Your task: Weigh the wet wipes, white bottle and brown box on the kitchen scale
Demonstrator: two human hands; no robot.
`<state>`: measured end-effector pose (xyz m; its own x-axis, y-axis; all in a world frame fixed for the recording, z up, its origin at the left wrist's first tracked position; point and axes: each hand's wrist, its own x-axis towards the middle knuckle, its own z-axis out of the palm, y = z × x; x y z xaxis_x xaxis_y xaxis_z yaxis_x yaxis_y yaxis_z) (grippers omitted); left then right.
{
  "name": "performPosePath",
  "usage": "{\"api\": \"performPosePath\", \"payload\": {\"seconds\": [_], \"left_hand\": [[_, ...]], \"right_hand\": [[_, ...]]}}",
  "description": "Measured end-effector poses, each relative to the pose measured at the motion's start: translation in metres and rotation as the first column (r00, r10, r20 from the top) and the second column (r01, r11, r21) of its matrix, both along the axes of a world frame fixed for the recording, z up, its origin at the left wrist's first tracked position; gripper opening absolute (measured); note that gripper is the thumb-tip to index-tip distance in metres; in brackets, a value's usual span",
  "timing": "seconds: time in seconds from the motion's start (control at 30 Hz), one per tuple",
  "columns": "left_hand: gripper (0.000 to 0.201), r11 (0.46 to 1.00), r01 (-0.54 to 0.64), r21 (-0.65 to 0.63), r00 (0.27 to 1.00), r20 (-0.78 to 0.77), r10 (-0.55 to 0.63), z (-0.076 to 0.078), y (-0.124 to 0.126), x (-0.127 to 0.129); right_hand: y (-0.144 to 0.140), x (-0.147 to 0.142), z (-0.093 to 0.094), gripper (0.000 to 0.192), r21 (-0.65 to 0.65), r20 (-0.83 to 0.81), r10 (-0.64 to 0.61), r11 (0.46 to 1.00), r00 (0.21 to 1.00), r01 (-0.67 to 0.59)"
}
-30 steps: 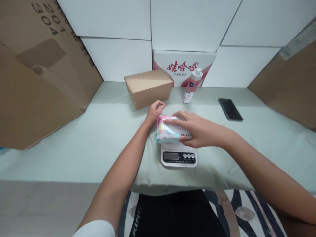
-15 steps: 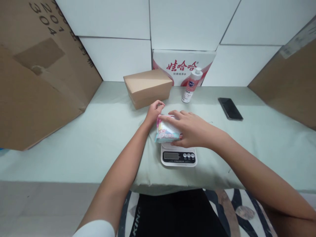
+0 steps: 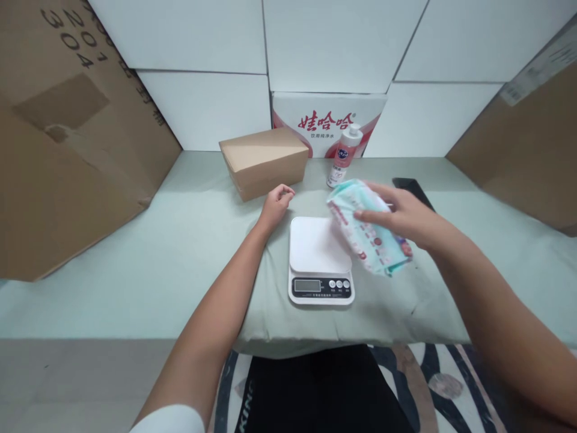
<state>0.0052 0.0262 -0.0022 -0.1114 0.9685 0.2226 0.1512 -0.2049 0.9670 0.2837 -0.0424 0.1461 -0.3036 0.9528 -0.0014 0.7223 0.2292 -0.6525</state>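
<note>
My right hand (image 3: 408, 216) grips a soft pack of wet wipes (image 3: 367, 237), pink and pale green, and holds it tilted in the air just right of a white kitchen scale (image 3: 319, 255). The scale's platform is bare; its display and buttons face me. My left hand (image 3: 276, 202) rests on the pale green cloth (image 3: 180, 252) beside the scale's far left corner, fingers curled with nothing in them.
A closed brown cardboard box (image 3: 264, 160) lies behind my left hand. A pink-and-white bottle (image 3: 342, 156) stands before a white carton with red print (image 3: 329, 123). A dark phone (image 3: 406, 183) lies partly hidden behind my right hand. Large cardboard sheets (image 3: 67, 138) lean at both sides.
My right hand has lifted the wipes pack off the scale and carried it to the right, tilting it. My left hand has let go of the pack and stayed beside the scale.
</note>
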Motion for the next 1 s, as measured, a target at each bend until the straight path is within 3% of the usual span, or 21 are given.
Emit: {"api": "performPosePath", "payload": {"seconds": [0.1, 0.2, 0.37, 0.5, 0.6, 0.67, 0.73, 0.83, 0.93, 1.0], "left_hand": [[0.006, 1.0, 0.005, 0.001, 1.0, 0.0, -0.005, 0.0, 0.0, 0.001], [0.006, 1.0, 0.005, -0.001, 1.0, -0.003, -0.005, 0.001, 0.001, 0.001], [0.006, 0.999, -0.002, -0.033, 1.0, -0.004, 0.002, 0.002, 0.0, 0.001], [0.006, 1.0, 0.001, -0.03, 1.0, 0.002, -0.001, 0.001, 0.001, 0.0], [0.006, 0.999, 0.002, -0.032, 1.0, 0.015, -0.002, 0.0, 0.001, 0.0], [0.006, 1.0, 0.005, -0.029, 1.0, 0.019, -0.004, 0.001, 0.001, 0.001], [0.006, 1.0, 0.01, -0.017, 1.0, 0.015, -0.01, 0.001, 0.001, 0.001], [0.006, 1.0, 0.012, -0.018, 1.0, 0.01, -0.012, 0.002, 0.001, 0.001], [0.006, 1.0, 0.007, -0.028, 1.0, 0.012, -0.006, 0.002, 0.001, 0.001], [0.007, 1.0, 0.005, -0.025, 1.0, 0.01, -0.005, 0.002, 0.001, 0.001]], "right_hand": [[0.014, 0.029, -0.01, 0.073, 0.034, 0.092, -0.241, 0.971, 0.966, 0.238], [0.033, 0.036, -0.025, 0.081, 0.181, 0.311, -0.389, 0.92, 0.867, 0.348], [0.076, 0.01, -0.041, 0.069, 0.219, 0.526, -0.466, 0.882, 0.711, 0.417], [0.112, -0.01, -0.042, 0.053, 0.192, 0.566, -0.498, 0.855, 0.657, 0.482], [0.134, -0.022, -0.046, 0.049, 0.359, 0.43, -0.525, 0.846, 0.734, 0.394], [0.148, -0.033, -0.053, 0.054, 0.438, 0.206, -0.469, 0.829, 0.859, 0.348], [0.161, -0.047, -0.065, 0.061, 0.391, -0.079, -0.388, 0.835, 0.918, 0.386], [0.177, -0.071, -0.088, 0.061, 0.206, -0.36, -0.438, 0.824, 0.823, 0.528], [0.179, -0.085, -0.106, 0.046, 0.092, -0.386, -0.564, 0.764, 0.73, 0.638], [0.171, -0.084, -0.111, 0.038, 0.117, -0.391, -0.543, 0.771, 0.743, 0.626]]}}
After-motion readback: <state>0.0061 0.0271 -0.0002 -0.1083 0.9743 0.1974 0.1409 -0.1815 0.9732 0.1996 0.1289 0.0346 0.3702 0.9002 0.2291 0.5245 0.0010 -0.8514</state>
